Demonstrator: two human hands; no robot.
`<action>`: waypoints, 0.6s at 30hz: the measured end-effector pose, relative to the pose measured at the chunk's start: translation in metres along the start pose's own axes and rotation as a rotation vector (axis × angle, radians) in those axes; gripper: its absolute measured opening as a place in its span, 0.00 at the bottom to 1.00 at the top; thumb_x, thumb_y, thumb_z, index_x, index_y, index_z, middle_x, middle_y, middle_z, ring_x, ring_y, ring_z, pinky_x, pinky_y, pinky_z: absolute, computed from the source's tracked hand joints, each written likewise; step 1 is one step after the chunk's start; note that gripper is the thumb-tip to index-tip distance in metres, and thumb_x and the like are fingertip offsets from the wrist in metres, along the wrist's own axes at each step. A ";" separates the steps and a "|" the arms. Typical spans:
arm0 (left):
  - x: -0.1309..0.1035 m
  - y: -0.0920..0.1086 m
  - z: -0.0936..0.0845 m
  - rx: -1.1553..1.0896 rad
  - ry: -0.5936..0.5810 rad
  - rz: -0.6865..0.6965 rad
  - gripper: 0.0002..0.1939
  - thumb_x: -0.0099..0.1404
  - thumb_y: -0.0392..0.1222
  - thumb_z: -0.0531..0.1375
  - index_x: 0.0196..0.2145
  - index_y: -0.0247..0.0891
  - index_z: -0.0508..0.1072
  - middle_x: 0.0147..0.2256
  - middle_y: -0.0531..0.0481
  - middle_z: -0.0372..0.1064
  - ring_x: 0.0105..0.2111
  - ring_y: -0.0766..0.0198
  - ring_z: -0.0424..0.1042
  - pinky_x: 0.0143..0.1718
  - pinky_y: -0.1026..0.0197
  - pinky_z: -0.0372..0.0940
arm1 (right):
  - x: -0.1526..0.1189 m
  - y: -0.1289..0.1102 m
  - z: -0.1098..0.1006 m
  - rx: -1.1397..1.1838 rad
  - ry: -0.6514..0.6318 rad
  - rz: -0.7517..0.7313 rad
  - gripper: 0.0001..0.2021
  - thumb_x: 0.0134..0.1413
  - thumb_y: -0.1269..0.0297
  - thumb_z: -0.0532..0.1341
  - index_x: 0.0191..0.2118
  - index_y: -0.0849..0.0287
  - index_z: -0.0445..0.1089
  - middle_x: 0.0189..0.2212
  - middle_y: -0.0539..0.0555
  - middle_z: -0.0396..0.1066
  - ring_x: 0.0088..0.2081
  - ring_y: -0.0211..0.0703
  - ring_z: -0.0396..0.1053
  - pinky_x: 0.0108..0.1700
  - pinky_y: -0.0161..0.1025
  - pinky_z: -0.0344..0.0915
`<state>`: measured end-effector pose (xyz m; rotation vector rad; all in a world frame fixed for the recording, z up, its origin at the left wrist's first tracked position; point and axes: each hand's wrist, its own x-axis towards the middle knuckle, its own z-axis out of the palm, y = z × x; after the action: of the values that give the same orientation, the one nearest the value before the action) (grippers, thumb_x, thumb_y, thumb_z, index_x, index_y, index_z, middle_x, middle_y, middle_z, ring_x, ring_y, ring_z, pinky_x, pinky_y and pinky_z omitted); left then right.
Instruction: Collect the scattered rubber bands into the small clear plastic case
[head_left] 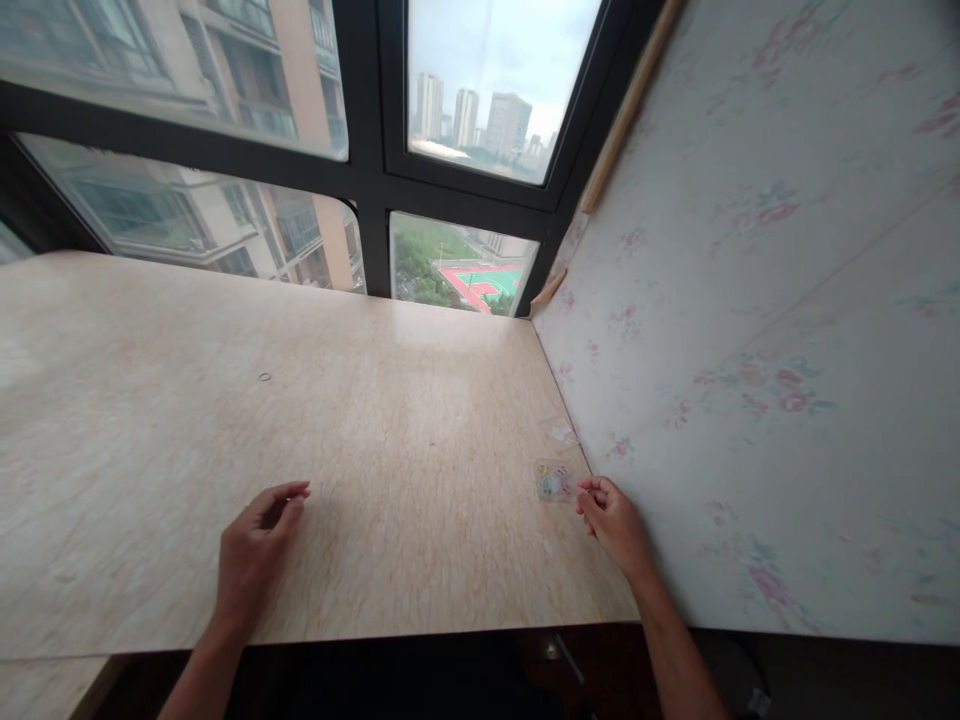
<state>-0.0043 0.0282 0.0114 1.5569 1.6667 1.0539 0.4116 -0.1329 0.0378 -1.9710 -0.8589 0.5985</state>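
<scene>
My right hand [611, 520] is at the right side of the counter, its thumb and fingertips pinched together against the right edge of a small clear plastic box [546, 494]. Small yellow, green and pink pieces lie in the box, too tiny to name. Whatever the pinch holds, if anything, is hidden. Just behind the box lies a clear plastic piece [559, 431], which looks like a lid. Over the left part of the counter, my left hand [259, 540] is held with fingers loosely curved and a gap between thumb and forefinger, nothing visible in it.
The pale marbled counter [420, 540] ends at a front edge below my hands. A thin small ring [265, 377] lies at its left, and a tiny dark speck [433, 443] near its middle. A floral papered wall [750, 380] borders the right; dark-framed windows [367, 150] stand behind.
</scene>
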 end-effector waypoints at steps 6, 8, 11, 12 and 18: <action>0.002 -0.001 0.000 -0.005 -0.011 -0.003 0.15 0.54 0.50 0.58 0.37 0.41 0.76 0.38 0.49 0.76 0.40 0.54 0.75 0.46 0.55 0.68 | -0.007 -0.001 0.003 0.009 -0.002 -0.049 0.12 0.51 0.55 0.58 0.37 0.58 0.65 0.20 0.46 0.66 0.16 0.35 0.61 0.18 0.32 0.56; 0.004 -0.002 0.001 -0.026 -0.017 -0.012 0.16 0.54 0.50 0.59 0.37 0.40 0.76 0.38 0.48 0.76 0.39 0.54 0.75 0.45 0.56 0.69 | -0.013 0.000 0.009 0.022 -0.043 -0.075 0.14 0.52 0.52 0.57 0.38 0.58 0.65 0.20 0.46 0.67 0.17 0.36 0.62 0.18 0.32 0.58; 0.011 -0.001 0.000 -0.059 -0.047 -0.036 0.17 0.53 0.51 0.59 0.36 0.38 0.76 0.36 0.46 0.77 0.38 0.55 0.76 0.39 0.58 0.70 | -0.021 0.005 0.027 -0.013 -0.120 -0.137 0.17 0.52 0.50 0.57 0.39 0.58 0.67 0.20 0.47 0.67 0.19 0.38 0.65 0.20 0.32 0.61; 0.015 0.000 -0.002 -0.068 -0.073 -0.055 0.17 0.53 0.51 0.59 0.36 0.38 0.76 0.35 0.46 0.77 0.36 0.55 0.76 0.36 0.59 0.71 | -0.023 0.007 0.034 -0.021 -0.135 -0.162 0.17 0.52 0.49 0.58 0.39 0.58 0.68 0.21 0.49 0.68 0.21 0.39 0.67 0.21 0.32 0.62; 0.069 0.005 -0.017 -0.057 -0.220 -0.104 0.18 0.52 0.51 0.60 0.36 0.35 0.76 0.28 0.47 0.76 0.27 0.59 0.75 0.27 0.61 0.70 | -0.030 0.012 0.077 -0.066 -0.190 -0.361 0.16 0.54 0.51 0.57 0.40 0.58 0.71 0.25 0.51 0.72 0.23 0.38 0.70 0.28 0.31 0.67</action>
<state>-0.0242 0.0936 0.0296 1.4750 1.5362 0.8373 0.3437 -0.1195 -0.0085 -1.7741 -1.3309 0.5539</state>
